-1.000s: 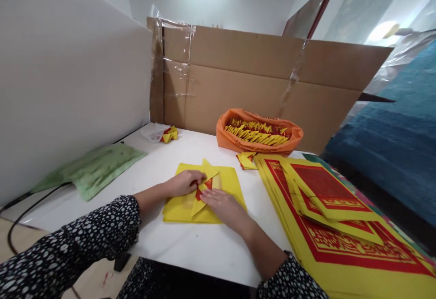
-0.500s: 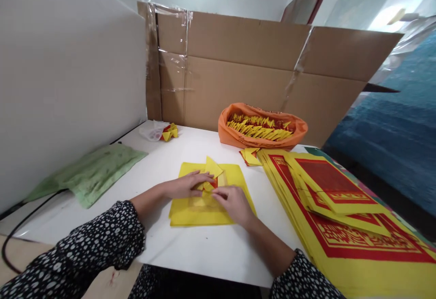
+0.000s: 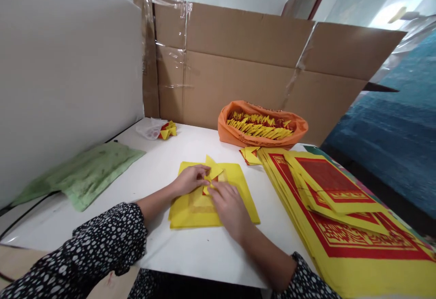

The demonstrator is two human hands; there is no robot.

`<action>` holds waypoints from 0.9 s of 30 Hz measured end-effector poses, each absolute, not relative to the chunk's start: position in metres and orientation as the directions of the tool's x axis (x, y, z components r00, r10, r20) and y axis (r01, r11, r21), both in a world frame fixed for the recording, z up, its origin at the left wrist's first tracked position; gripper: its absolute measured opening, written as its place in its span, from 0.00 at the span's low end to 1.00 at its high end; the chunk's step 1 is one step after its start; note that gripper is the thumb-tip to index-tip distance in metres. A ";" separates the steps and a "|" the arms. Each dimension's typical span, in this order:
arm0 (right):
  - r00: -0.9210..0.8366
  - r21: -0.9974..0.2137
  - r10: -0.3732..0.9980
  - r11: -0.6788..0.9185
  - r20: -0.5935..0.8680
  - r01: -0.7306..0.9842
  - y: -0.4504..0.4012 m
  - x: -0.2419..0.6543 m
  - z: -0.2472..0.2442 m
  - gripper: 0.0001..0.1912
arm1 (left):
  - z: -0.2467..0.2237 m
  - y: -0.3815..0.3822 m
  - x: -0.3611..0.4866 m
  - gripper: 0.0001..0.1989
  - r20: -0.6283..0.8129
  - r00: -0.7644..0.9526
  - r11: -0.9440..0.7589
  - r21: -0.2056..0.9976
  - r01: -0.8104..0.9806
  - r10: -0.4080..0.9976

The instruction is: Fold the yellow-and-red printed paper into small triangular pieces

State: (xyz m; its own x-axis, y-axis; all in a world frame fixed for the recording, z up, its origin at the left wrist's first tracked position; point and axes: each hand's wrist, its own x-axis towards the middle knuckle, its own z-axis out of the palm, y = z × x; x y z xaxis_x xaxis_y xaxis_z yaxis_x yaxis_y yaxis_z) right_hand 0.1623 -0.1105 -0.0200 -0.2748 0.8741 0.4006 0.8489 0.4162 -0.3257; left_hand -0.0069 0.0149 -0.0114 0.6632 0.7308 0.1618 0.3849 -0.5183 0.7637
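Between my two hands is a small folded piece of yellow and red paper (image 3: pixel 214 170), with a pointed flap sticking up at its far end. It lies over a stack of yellow paper sheets (image 3: pixel 195 217) on the white table. My left hand (image 3: pixel 190 179) pinches the folded paper from the left, thumb and fingertips curled together. From the right, my right hand (image 3: pixel 230 206) presses its closed fingers onto the same paper, fingertips close to those of the left. The fingers cover part of the folds.
An orange bag (image 3: pixel 228 135) full of folded yellow-red pieces stands at the back before a cardboard panel (image 3: pixel 238 54). Large printed yellow-red sheets (image 3: pixel 340 226) are piled at right. A few folded pieces (image 3: pixel 251 155) lie beside them. At left are a green cloth (image 3: pixel 85 172) and a plastic bag (image 3: pixel 150 129).
My left hand has lifted from lying flat to a pinch at the fold. My right hand has shifted slightly up and left, its fingers now over the paper.
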 end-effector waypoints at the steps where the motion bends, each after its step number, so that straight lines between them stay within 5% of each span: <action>1: -0.311 -0.270 0.877 0.420 0.366 0.867 -0.118 0.159 -0.022 0.19 | -0.011 0.015 -0.006 0.15 0.150 0.658 -0.517 0.753 0.407 0.738; 8: -0.311 -0.247 0.933 0.349 0.179 0.904 -0.141 0.148 -0.034 0.31 | -0.007 0.019 -0.006 0.15 0.106 0.669 -0.478 0.781 0.402 0.736; 27: -0.172 -0.308 0.983 0.183 0.063 0.934 -0.149 0.130 -0.026 0.34 | -0.011 0.020 -0.004 0.15 0.073 0.650 -0.423 0.813 0.400 0.756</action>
State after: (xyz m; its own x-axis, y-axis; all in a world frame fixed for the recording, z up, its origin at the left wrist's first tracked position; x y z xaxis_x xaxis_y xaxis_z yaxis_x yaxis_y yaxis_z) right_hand 0.1301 -0.1493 -0.0255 -0.1715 0.9832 0.0628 0.9337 0.1825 -0.3081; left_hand -0.0042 0.0199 -0.0114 0.6501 0.7563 0.0734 0.4003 -0.4230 0.8129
